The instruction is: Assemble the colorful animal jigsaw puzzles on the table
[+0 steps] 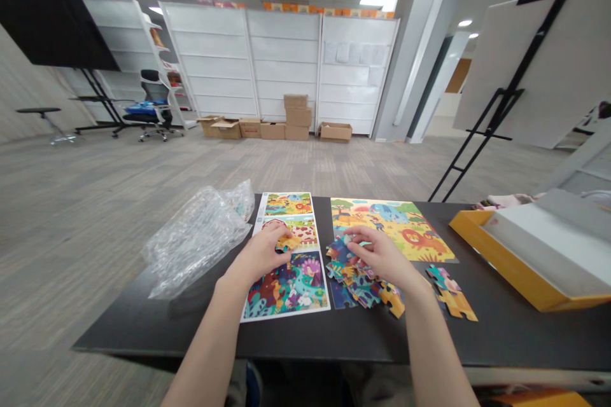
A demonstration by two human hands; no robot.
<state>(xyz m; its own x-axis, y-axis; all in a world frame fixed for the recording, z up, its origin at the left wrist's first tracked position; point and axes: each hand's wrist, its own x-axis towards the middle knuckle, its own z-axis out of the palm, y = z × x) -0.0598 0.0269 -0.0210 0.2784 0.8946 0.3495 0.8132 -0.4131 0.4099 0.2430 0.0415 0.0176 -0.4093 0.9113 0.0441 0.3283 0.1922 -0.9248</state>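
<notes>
Bare forearms (207,343) reach from the near edge over the dark worktop (363,340), ending in two hands set apart. The left hand (262,254) is closed around a yellow puzzle piece (289,242), held between thumb and fingers over the picture sheet (286,286); that hand hides part of the sheet's middle panel, while the panel below it stays largely visible. The right hand (382,253) has its fingers bent down onto the far side of a heap of puzzle pieces (360,283); whether they grip one cannot be told. Its palm and wrist cover part of the heap, which spreads below and to the left of them. Just right of that wrist lie more loose pieces (453,296), partly behind the forearm. Beyond the right hand is an animal picture (394,222) with an elephant and lions, its near edge partly covered by the hand and the heap. Left of the left hand, a crumpled clear plastic bag (198,238) takes up that side of the worktop, touching or nearly touching the sheet. Well to the right of the right hand sits an open yellow box (513,257) with a white inside. Farther out, ahead of both hands, cardboard cartons (298,117) stand on the floor (286,162) before white shelving (281,57).
</notes>
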